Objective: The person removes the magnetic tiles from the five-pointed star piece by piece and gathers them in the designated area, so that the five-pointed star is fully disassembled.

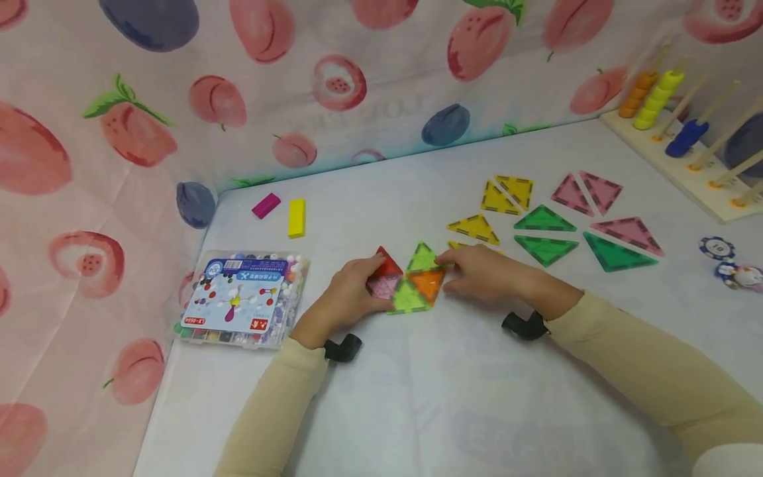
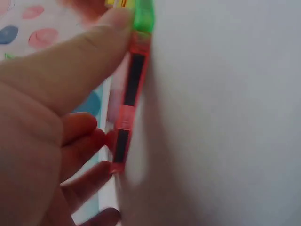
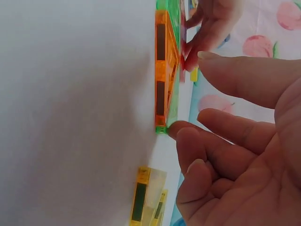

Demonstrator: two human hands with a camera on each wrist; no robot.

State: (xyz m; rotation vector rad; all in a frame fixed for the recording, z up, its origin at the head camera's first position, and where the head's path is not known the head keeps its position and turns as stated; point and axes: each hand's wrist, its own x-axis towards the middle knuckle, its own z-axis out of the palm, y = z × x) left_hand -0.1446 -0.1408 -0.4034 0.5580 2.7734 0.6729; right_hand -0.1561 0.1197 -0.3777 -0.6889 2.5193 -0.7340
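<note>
Triangular magnetic tiles lie joined edge to edge on the table: a red tile point(image 1: 389, 266), a pink tile point(image 1: 384, 287), a lower light-green tile point(image 1: 410, 299), an orange tile point(image 1: 428, 285) and an upper light-green tile point(image 1: 422, 257). My left hand point(image 1: 340, 298) grips the group's left side, fingertips at the red tile's edge and thumb by the lower light-green one. On the other side, my right hand point(image 1: 485, 271) touches the upper light-green tile's corner with a fingertip. Its thumb stands apart from the tiles in the right wrist view, and its fingers are loosely bent.
Loose yellow tiles point(image 1: 473, 229), green tiles point(image 1: 545, 250) and pink tiles point(image 1: 602, 192) lie to the right. A boxed bead set point(image 1: 238, 298) is at left, near a yellow block point(image 1: 297, 218) and a magenta block point(image 1: 265, 205). A wooden peg rack point(image 1: 667, 159) stands far right.
</note>
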